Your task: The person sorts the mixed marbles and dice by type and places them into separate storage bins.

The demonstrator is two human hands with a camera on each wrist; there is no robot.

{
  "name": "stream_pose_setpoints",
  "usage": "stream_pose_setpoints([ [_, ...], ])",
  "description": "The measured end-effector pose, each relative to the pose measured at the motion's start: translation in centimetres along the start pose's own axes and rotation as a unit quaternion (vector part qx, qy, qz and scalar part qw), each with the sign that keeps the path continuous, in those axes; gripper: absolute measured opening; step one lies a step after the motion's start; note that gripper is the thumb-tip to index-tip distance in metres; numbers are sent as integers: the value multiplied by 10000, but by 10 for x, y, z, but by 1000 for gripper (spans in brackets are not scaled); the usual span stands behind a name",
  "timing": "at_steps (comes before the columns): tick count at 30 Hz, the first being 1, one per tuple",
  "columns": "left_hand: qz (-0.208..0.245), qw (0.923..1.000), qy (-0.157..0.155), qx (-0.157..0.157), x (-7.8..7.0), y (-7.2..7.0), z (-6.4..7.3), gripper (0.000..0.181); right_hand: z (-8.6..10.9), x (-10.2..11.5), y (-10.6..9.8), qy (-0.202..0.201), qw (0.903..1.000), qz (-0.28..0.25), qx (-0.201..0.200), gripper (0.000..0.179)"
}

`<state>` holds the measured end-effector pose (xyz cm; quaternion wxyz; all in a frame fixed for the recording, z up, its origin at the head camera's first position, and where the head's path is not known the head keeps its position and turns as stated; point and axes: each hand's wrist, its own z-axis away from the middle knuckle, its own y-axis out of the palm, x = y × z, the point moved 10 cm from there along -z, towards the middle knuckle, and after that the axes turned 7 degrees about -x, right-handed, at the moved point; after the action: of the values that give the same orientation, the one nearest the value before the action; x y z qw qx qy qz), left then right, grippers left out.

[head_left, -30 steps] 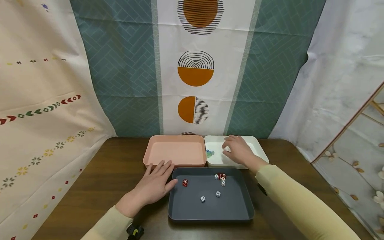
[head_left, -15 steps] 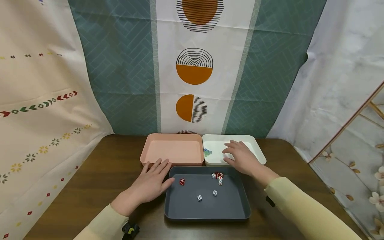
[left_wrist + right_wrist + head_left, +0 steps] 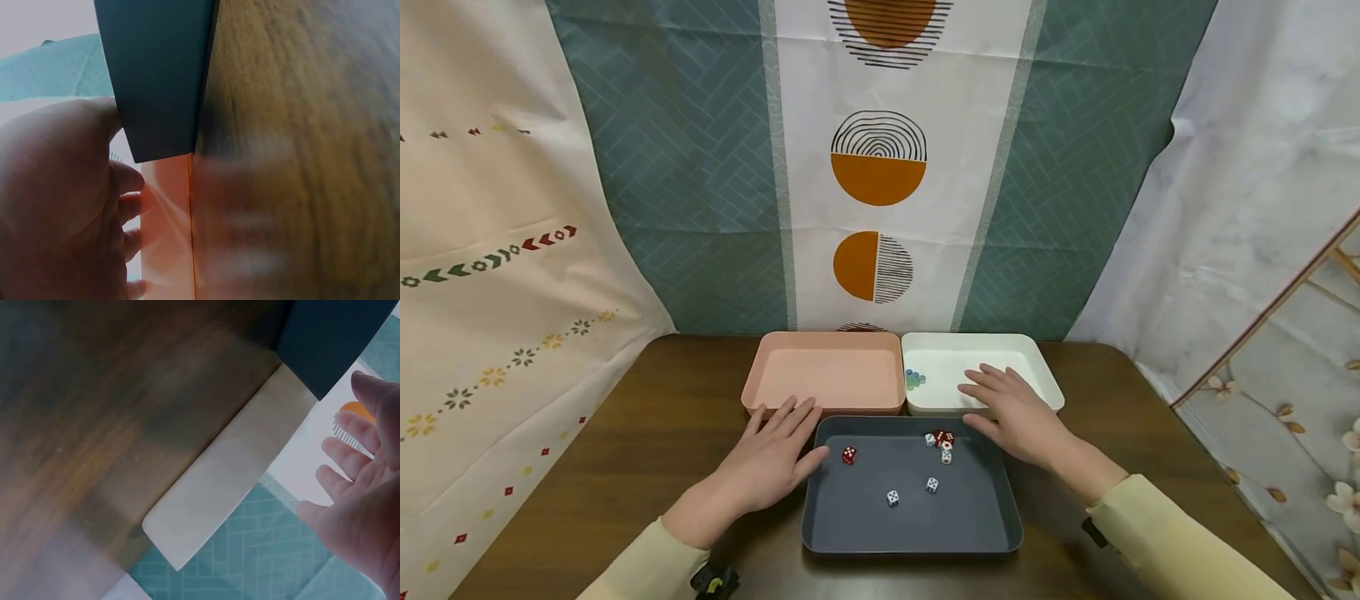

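Observation:
My left hand (image 3: 760, 467) lies with its fingers straight and spread, fingertips at the front rim of the pink tray (image 3: 748, 400) and thumb at the left rim of the dark grey tray (image 3: 917, 533). My right hand (image 3: 1015, 417), holding nothing, is above the front edge of the white tray (image 3: 1037, 375) and the grey tray's back right corner. In the grey tray a red die (image 3: 848, 455) lies at the left. Two white dice, a left one (image 3: 892, 498) and a right one (image 3: 932, 485), sit nearer the middle. Several red and white dice (image 3: 946, 457) cluster at the back.
A small blue and green cluster (image 3: 914, 380) shows at the white tray's left side. The three trays stand close together on a dark wooden table (image 3: 677, 400). Behind the table hangs a patterned cloth (image 3: 722, 208); more cloths hang at both sides.
My right hand has drawn back from over the white tray toward its front edge, its fingers straightening. The left hand keeps its place by the pink tray. The head view has shifted slightly.

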<state>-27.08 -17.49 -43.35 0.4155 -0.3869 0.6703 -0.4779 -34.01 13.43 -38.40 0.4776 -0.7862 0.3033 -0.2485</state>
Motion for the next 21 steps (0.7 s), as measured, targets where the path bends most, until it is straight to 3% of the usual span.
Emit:
stream_pose_setpoints([
  [13,25,9999,20,-137,-3,-3,9,73,32,13,5,157,9994,-143,285,71],
  [21,34,9998,56,-162,-2,-7,3,72,39,14,8,367,9983,49,452,80],
])
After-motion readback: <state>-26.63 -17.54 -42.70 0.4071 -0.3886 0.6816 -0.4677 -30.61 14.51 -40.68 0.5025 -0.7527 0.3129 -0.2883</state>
